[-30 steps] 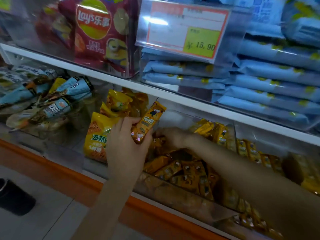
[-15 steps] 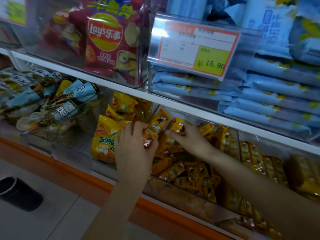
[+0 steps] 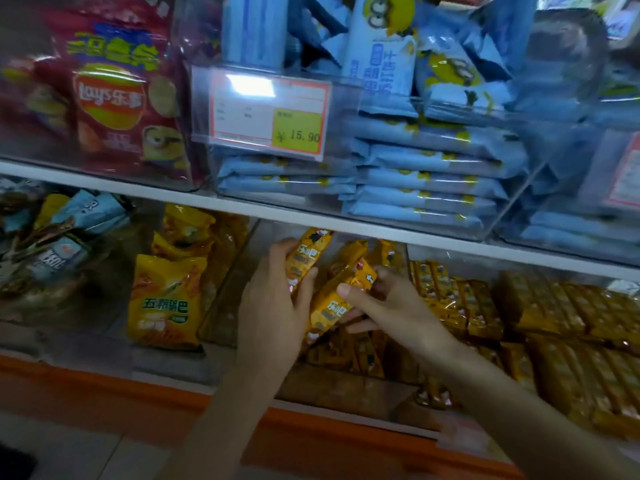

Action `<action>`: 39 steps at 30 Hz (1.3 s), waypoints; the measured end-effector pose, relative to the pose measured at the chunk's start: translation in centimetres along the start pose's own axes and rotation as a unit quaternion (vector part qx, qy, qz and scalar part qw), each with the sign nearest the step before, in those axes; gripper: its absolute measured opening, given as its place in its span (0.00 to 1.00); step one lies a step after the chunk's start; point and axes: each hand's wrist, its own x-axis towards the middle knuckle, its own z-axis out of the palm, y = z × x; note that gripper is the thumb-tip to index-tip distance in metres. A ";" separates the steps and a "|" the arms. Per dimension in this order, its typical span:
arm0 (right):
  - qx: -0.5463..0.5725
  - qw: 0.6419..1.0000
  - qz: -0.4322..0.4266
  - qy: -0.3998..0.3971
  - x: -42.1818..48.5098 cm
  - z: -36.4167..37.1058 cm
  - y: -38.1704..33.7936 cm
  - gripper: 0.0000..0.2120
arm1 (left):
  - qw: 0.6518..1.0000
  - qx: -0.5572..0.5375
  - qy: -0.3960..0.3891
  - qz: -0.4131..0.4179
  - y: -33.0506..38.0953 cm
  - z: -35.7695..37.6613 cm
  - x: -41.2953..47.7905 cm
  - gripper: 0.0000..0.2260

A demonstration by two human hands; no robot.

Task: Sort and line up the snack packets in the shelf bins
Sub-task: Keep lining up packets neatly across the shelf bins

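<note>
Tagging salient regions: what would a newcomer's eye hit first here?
The two hands at centre, at the lower bin: left hand grips one orange packet, right hand holds a second packet, tilted. Above, the price tag with its yellow 15.90 patch, between a red Lay's bag and stacked blue packets.

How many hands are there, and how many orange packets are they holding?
Hands: 2, the left hand and the right hand.
Orange packets held: 2, the left packet and the right packet.
Total: 4.

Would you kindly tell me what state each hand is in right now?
Left hand: closed, gripping an upright orange packet.
Right hand: closed, pinching a tilted orange packet.
</note>
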 end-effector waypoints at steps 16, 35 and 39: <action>0.159 0.982 0.020 0.100 -4.5 -4.5 2.8 0.19 | 0.965 -0.220 -0.135 -0.054 5.5 4.6 -1.5 0.16; 0.249 0.947 0.053 0.194 -4.4 -10.9 4.5 0.05 | 0.957 -0.207 -0.146 -0.140 5.3 7.5 -0.7 0.16; 0.090 0.950 0.048 0.294 -1.0 -13.6 5.0 0.01 | 0.960 -0.197 -0.142 -0.141 5.1 7.8 -0.6 0.16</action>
